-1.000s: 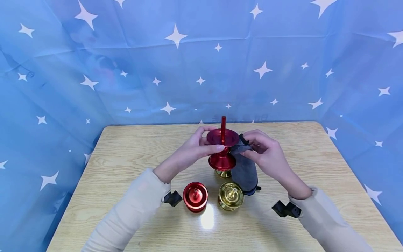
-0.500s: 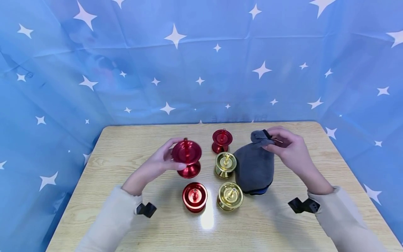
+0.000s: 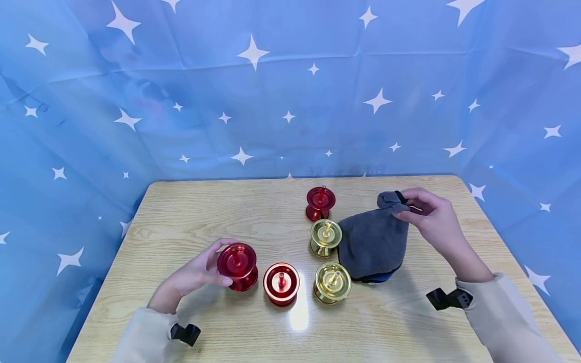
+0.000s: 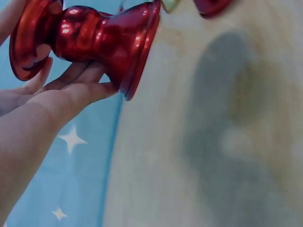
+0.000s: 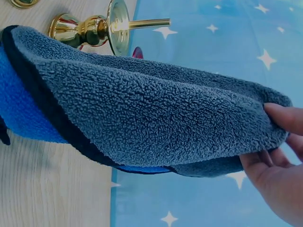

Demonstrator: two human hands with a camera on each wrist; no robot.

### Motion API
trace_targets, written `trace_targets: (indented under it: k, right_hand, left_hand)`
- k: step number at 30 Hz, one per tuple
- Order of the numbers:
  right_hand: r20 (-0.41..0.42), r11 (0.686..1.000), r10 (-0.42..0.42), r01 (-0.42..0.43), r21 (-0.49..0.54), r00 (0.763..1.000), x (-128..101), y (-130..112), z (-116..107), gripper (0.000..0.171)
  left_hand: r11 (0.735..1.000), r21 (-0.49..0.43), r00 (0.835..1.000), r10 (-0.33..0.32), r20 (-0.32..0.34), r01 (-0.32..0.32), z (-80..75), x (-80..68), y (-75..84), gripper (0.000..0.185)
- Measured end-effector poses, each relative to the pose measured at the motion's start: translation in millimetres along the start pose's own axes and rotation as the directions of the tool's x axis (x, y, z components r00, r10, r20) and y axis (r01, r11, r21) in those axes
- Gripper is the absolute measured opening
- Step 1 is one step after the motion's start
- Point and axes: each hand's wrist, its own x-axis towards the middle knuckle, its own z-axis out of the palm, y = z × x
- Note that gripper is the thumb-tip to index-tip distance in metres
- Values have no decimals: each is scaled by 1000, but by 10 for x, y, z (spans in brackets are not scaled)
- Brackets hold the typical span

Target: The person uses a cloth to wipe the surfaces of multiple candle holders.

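Left hand [image 3: 199, 272] grips a shiny red metal candle holder [image 3: 238, 266], flared cup on top, narrow waist, round foot, at about 8 o'clock on the table [image 3: 190, 222], just beside a second red holder [image 3: 281, 283]. Half a second ago it was held higher and further back, near centre. Gold holder [image 3: 333, 281] at 6 o'clock. Right hand [image 3: 428, 214] pinches the top corner of a grey cloth [image 3: 372, 242] at 2 o'clock, now shifted slightly right. Another gold holder [image 3: 326, 237] and red holder [image 3: 320, 201] stand behind.

Red metal candle holder [image 3: 238, 266] upright at table's front-left, w/ center pin; grey cloth [image 3: 373, 243] lifted by one corner, right side.
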Motion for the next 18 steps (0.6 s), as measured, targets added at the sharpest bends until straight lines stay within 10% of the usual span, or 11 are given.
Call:
trace_targets:
  k: [18]
  right_hand:
    - [-24, 999, 30, -31, -39, 999, -35, 47, -150, 29]
  left_hand:
    - [991, 21, 989, -134, 65, 133, -80, -225, -332, 75]
